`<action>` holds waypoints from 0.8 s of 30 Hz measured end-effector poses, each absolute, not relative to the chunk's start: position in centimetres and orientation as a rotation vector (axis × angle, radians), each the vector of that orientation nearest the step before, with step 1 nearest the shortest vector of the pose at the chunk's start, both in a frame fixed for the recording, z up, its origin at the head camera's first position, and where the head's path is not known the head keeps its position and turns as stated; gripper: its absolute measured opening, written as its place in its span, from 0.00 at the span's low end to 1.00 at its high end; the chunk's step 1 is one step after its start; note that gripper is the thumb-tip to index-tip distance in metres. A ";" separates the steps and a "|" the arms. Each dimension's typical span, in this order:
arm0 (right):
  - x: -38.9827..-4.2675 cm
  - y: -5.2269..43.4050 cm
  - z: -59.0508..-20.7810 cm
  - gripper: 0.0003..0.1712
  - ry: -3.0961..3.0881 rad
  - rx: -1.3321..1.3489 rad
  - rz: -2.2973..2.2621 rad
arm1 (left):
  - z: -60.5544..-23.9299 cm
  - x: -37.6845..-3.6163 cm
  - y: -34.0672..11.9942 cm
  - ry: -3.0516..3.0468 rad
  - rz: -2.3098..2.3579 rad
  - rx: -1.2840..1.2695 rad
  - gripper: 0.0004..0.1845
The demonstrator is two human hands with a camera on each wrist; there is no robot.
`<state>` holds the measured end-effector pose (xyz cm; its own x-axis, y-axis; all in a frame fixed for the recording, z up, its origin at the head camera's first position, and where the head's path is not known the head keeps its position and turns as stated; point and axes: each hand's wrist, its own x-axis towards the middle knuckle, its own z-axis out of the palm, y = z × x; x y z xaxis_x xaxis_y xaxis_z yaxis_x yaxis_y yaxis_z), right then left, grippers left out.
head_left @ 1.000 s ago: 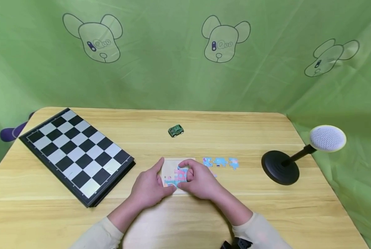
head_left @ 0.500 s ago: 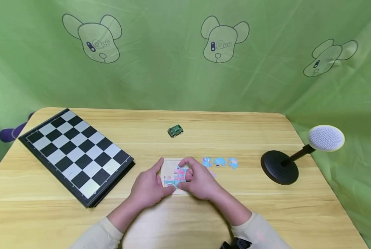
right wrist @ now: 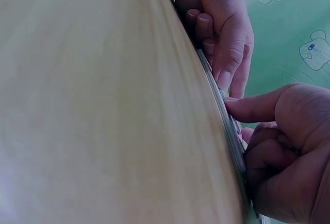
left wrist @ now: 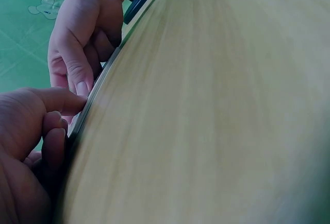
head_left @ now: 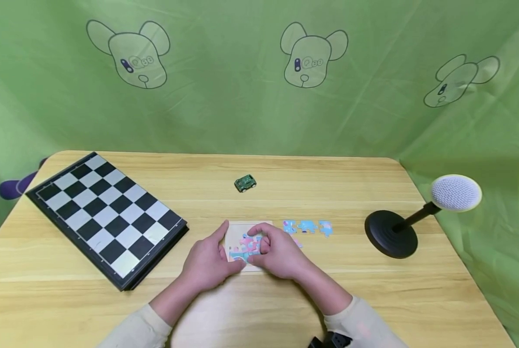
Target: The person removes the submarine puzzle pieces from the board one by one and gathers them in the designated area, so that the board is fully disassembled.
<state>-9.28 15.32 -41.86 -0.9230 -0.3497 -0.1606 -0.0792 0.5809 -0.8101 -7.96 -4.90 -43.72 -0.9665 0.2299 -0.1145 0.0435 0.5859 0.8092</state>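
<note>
A small puzzle tray (head_left: 235, 231) with pink and blue pieces lies on the wooden table (head_left: 285, 299) in front of me. My left hand (head_left: 217, 253) holds its left side, index finger along the edge and thumb at the near edge. My right hand (head_left: 270, 249) has its thumb at the near edge, while its curled fingers press down on the fitted pieces (head_left: 247, 244). The wrist views show both thumbs against the thin tray edge (left wrist: 98, 92) (right wrist: 216, 92). Three loose blue pieces (head_left: 308, 226) lie just right of the tray.
A folded chessboard (head_left: 107, 217) takes up the left of the table. A green toy car (head_left: 245, 183) sits behind the tray. At the right stands a black round base (head_left: 391, 234) with a white mesh head (head_left: 456, 193). Green cloth hangs behind.
My right index finger has curled down from the tray's far edge onto the pink piece. The left hand and the tray have stayed put.
</note>
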 end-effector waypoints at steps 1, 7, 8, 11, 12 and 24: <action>-9.3 15.3 -41.8 0.25 2.506 -0.342 -1.264 | -43.7 -8.0 -4.9 2.607 1.325 0.229 0.55; -9.5 15.5 -41.7 0.24 2.477 -0.331 -1.256 | -43.7 -8.0 -4.9 2.601 1.327 0.221 0.55; -9.5 15.5 -41.7 0.24 2.474 -0.331 -1.252 | -43.7 -8.0 -4.9 2.599 1.326 0.218 0.55; -9.5 15.5 -41.7 0.24 2.468 -0.334 -1.251 | -43.7 -7.9 -4.9 2.595 1.325 0.215 0.56; -9.5 15.5 -41.7 0.24 2.468 -0.336 -1.253 | -43.7 -7.9 -4.9 2.596 1.325 0.216 0.56; -8.7 15.9 -41.8 0.23 2.524 -0.386 -1.366 | -43.6 -7.9 -4.9 2.584 1.341 0.224 0.56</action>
<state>-8.71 15.94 -41.76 -0.9349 -0.3437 -0.0887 -0.1136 0.5266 -0.8425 -7.87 -4.87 -43.58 -0.9638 0.2351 -0.1255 0.0327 0.5717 0.8198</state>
